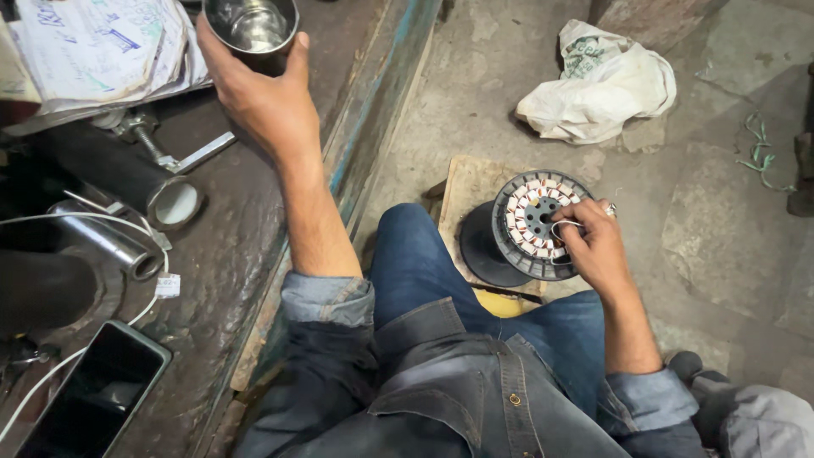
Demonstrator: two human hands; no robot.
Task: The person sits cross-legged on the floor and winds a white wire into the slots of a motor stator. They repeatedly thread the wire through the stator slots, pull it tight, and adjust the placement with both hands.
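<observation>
1. While the person sits on the floor (721, 220) in denim, the left hand (259, 93) reaches up and away to a steel cup (252, 27) on the dark bench (229, 254), fingers and thumb wrapped round its wall in a closed grasp; the cup stands upright, mouth open to the camera
2. The right hand (598, 246) rests low on a stator (536, 222), a round motor core with copper windings, which sits by the right knee on a black spool (483, 250) over a wooden board (471, 182)
3. Thumb and forefinger of that hand are pinched shut on a thin wire loop (564, 227) at the near-right edge of the windings; a ring shows on one finger
4. The stator's round face tilts up toward the camera, its axis running up and to the right; it lies well apart from the cup, with the left forearm and knee between them, so the right hand alone is at it
5. On the bench near the left arm lie papers (102, 51), a metal pipe (127, 174), a wrench (170, 153), a white cable (93, 339) and a phone (97, 394)
6. A crumpled white bag (602, 85) lies on the floor beyond the stator
</observation>
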